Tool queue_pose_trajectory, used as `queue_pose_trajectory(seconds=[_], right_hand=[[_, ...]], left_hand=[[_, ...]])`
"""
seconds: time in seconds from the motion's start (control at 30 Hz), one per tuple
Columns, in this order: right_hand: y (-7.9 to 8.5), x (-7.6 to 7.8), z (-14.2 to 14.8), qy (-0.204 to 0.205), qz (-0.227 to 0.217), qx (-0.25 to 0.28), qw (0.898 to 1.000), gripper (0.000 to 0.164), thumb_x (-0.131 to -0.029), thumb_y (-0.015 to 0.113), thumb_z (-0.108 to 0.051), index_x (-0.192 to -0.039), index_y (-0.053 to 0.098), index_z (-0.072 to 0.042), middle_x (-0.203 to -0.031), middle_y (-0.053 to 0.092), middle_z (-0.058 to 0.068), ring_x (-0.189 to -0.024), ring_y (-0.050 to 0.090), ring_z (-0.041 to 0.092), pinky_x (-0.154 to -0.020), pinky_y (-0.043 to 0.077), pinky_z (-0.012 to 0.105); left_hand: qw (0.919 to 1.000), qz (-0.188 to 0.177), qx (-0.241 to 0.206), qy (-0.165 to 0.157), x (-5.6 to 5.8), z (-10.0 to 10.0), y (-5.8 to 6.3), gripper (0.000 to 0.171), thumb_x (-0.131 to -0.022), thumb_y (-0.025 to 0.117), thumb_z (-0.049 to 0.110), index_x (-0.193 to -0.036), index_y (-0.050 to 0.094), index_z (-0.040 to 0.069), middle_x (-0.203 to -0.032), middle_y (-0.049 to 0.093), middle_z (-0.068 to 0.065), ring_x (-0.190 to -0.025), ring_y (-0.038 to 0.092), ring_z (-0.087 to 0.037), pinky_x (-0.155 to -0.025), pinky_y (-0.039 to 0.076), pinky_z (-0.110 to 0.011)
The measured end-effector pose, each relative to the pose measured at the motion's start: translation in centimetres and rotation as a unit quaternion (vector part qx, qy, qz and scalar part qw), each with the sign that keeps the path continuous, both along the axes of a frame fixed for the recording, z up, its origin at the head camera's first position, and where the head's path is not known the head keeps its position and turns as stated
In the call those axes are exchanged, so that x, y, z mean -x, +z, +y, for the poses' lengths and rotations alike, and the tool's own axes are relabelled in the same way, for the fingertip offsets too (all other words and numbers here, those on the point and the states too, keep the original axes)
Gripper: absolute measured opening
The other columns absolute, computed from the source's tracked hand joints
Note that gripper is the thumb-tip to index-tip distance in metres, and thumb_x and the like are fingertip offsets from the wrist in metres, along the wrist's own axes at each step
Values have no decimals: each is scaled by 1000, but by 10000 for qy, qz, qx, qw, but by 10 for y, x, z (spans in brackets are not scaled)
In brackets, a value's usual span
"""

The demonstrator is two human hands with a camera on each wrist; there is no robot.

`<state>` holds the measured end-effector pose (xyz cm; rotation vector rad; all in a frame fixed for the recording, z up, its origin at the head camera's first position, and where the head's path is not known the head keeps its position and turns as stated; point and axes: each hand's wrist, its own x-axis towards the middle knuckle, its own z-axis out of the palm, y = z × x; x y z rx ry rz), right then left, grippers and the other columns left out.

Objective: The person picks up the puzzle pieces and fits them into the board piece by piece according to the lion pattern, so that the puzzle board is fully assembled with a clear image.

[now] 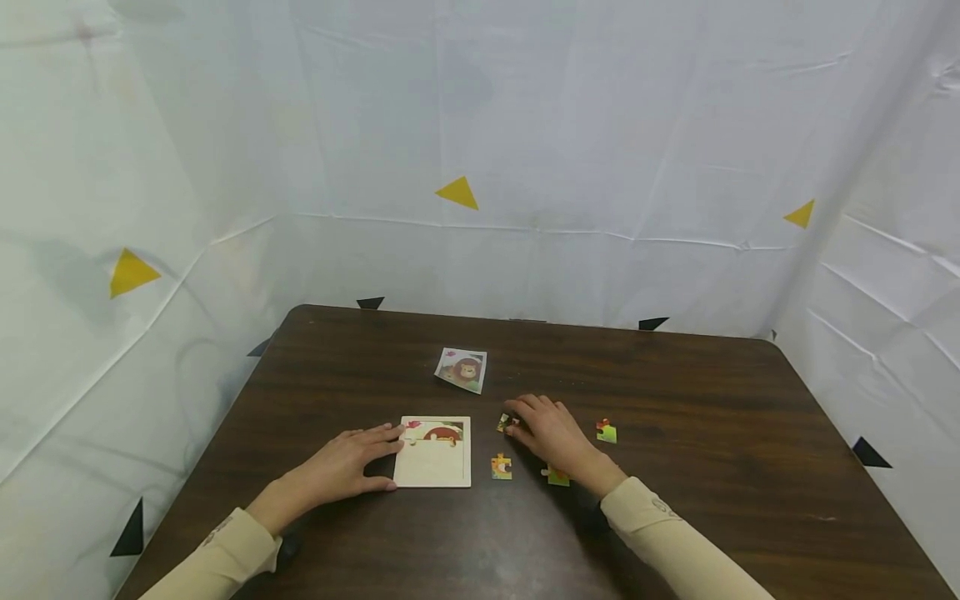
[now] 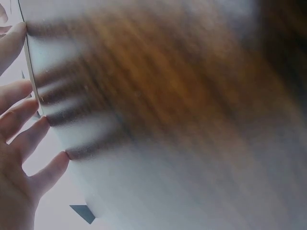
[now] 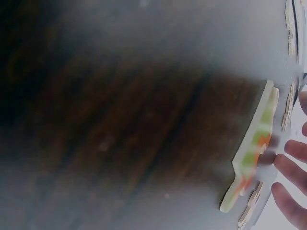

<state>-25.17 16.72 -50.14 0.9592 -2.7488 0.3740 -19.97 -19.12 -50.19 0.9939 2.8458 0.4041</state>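
A square puzzle tray (image 1: 427, 464) with a pale frame lies in front of me, its top strip filled with printed pieces (image 1: 442, 433) and its lower part bare. My left hand (image 1: 341, 469) rests at the tray's left side, fingers spread and fingertips on the edge. To the right, my right hand (image 1: 557, 435) reaches over a small puzzle piece (image 1: 503, 422), thumb and forefinger on either side of it. Below that hand lies a green and orange piece (image 1: 557, 477), seen large in the right wrist view. An orange and yellow piece (image 1: 502, 467) lies between tray and right hand.
A printed picture card (image 1: 462, 370) with an animal's face lies behind the tray, one edge raised. Another green and red piece (image 1: 607, 432) lies right of my right hand. The dark wooden table (image 1: 712, 467) stands against white sheeting (image 1: 555, 125) with yellow and black triangles.
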Motion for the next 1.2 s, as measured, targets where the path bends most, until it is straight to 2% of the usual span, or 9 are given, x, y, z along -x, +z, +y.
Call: queue_pose_trajectory(seconds=[0.17, 0.33, 0.6, 0.93, 1.2], right_hand=[[1, -3, 0, -28, -61, -130, 9999, 49, -91, 66, -39, -131, 59, -12, -122, 62, 7, -109, 58, 27, -84, 48, 51], [2, -4, -1, 131, 84, -286, 9995, 52, -89, 68, -41, -131, 59, -12, -118, 62, 7, -103, 58, 26, -80, 49, 48], [3, -6, -7, 273, 403, -273, 9984, 39, -87, 72, -26, -122, 64, -8, -105, 63, 6, -90, 59, 23, -67, 48, 39], [0, -5, -8, 307, 639, -242, 9972, 23, -87, 72, -14, -110, 70, -10, -98, 63, 3, -87, 60, 21, -67, 51, 37], [1, -3, -6, 306, 614, -213, 9974, 22, -87, 73, -15, -108, 71, -11, -98, 64, 2, -89, 60, 19, -71, 52, 38]], left_hand=[[10000, -11, -8, 26, 0, 0, 1, 64, -85, 69, 47, -135, 57, 9, -149, 42, -7, -136, 39, -30, -101, 37, -60], [10000, -11, -7, 20, 1, -1, 1, 64, -85, 69, 48, -136, 57, 10, -149, 42, -7, -137, 39, -30, -101, 37, -60], [9999, -111, -41, 25, -1, 0, 4, 64, -85, 69, 46, -136, 56, 8, -149, 42, -8, -137, 39, -31, -101, 35, -61], [9998, -182, -15, 52, -1, 0, 4, 65, -86, 69, 47, -136, 56, 9, -150, 41, -7, -137, 37, -31, -103, 34, -61], [9999, -113, -8, 42, -1, 1, 5, 65, -85, 69, 48, -136, 56, 9, -150, 41, -8, -137, 39, -30, -102, 35, -60]])
